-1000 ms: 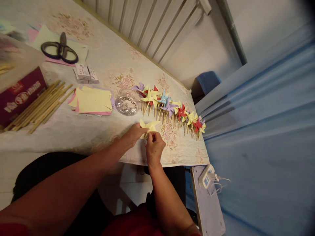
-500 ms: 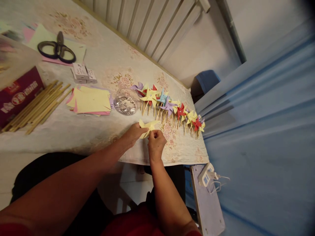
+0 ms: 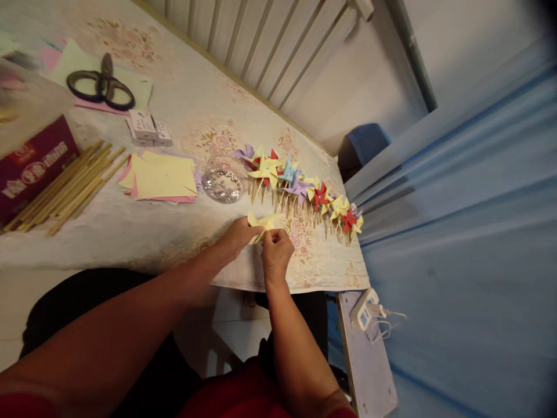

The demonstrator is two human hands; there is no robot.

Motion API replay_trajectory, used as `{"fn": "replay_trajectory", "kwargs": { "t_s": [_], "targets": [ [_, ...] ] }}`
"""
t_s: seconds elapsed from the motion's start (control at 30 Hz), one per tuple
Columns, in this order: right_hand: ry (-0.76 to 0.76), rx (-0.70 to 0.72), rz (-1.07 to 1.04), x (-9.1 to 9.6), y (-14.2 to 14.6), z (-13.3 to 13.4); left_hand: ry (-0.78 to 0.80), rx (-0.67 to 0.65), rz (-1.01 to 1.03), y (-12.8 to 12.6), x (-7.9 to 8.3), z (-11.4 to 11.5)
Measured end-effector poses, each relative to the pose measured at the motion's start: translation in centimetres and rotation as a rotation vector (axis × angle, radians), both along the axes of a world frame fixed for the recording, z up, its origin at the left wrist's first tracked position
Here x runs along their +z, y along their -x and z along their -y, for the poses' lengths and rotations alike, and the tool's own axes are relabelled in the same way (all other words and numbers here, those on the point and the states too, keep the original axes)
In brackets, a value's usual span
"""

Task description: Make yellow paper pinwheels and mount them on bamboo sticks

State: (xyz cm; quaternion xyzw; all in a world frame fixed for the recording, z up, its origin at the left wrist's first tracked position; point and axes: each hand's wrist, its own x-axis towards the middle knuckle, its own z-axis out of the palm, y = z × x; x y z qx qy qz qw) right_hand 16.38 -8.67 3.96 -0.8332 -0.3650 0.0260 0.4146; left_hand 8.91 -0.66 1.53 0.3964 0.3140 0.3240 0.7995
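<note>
A table under a floral cloth (image 3: pixel 143 238) is filling most of the view, with a white radiator (image 3: pixel 270 52) running behind it and a blue curtain (image 3: pixel 470 232) hanging at the right. A red box (image 3: pixel 32 168) is lying at the left edge, and beside it a bundle of wooden sticks (image 3: pixel 69 186) is waiting unused. Next to those, a stack of yellow and pink paper squares (image 3: pixel 161 177) is sitting flat and unfolded, so plenty of material is remaining. Black scissors (image 3: pixel 101 90) are resting on loose sheets at the far side, near two small white boxes (image 3: pixel 148 128). A row of finished pinwheels (image 3: pixel 304 188) on sticks is lying along the right end of the table, showing a good many already made. A clear dish (image 3: pixel 223 180) of small shiny pieces is standing just left of that row. At the near edge, the left hand (image 3: pixel 239 235) and the right hand (image 3: pixel 276 255) are both pinching a yellow paper pinwheel (image 3: pixel 263 222), fingertips closing narrowly on its folded points; it is lying low over the cloth, with no stick showing on it, so it is looking only part done.
</note>
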Motion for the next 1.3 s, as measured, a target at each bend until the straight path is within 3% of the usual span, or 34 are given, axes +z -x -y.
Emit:
{"fn": "replay_trajectory", "kwargs": {
  "t_s": [0.77,1.1,1.3],
  "targets": [
    [-0.047,0.083,-0.038,-0.5,-0.1,0.8,-0.021,0.013,0.023,-0.2,-0.9,-0.2],
    [0.002,0.097,-0.060,-0.4,-0.7,0.4,-0.010,-0.013,-0.015,0.1,0.3,0.0],
    [0.028,0.101,-0.042,-0.3,-0.9,0.4,-0.022,-0.045,0.046,0.1,0.2,-0.1]
  ]
}}
